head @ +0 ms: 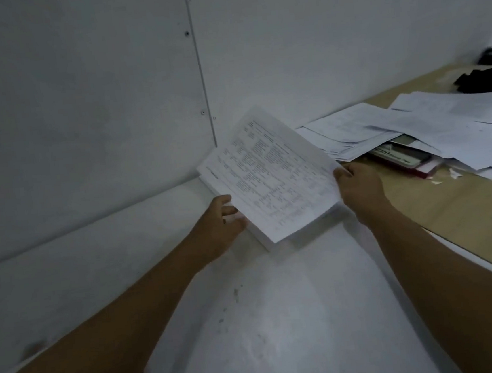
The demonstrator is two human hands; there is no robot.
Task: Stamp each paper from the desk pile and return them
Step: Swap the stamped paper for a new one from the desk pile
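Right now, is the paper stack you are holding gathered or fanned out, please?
Gathered: the paper stack forms one block with aligned edges, left hand and right hand gripping opposite sides.

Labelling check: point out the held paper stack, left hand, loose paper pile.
held paper stack (271, 178): head view, printed top sheet.
left hand (217, 226): head view, back of hand.
loose paper pile (432, 132): head view, top sheet.

Dim, cool light on plain white panel walls (81, 112) joined along a vertical seam (200, 70) dotted with small screw heads (187, 33), above a scuffed white counter (281, 318) abutting a tan wooden desk (451, 211) at right.
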